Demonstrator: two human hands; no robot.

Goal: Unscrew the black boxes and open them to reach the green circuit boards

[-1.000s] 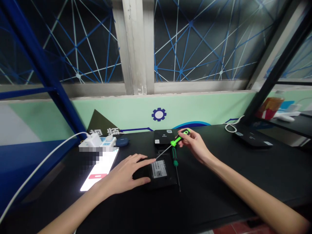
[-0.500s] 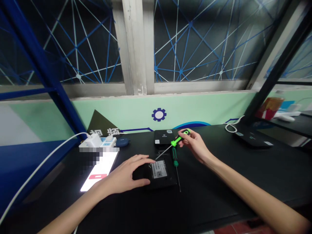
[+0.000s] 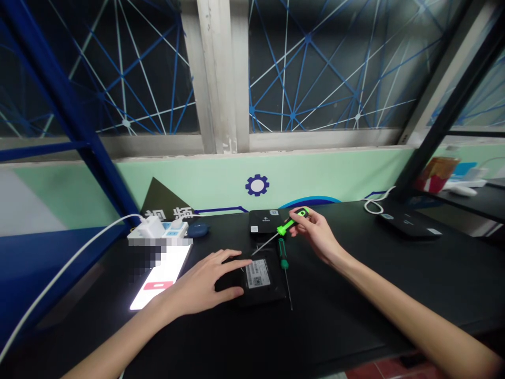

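My right hand [image 3: 311,229] is closed around the bright green and black handle of a screwdriver [image 3: 282,230]. The shaft slants down to the left, its tip at the far edge of a flat black box [image 3: 272,296] that lies label side up. My left hand [image 3: 215,279] rests with spread fingers on the box's left side, the index fingertip by the white label [image 3: 258,273]. Just right of the box lies a second screwdriver [image 3: 283,255] with a dark green handle, its thin shaft pointing toward me. Whether the tip sits in a screw is too small to tell.
Behind the box is another black box [image 3: 260,221]; a third one [image 3: 410,226] lies at the right. A lit phone [image 3: 165,273] is left of my left hand. Beyond it are a power strip [image 3: 136,232] with a white charger [image 3: 152,227] and a dark blue case [image 3: 198,230].
The screwdriver tip has shifted very slightly up and away along the box's far edge. Both hands stay almost where they were.
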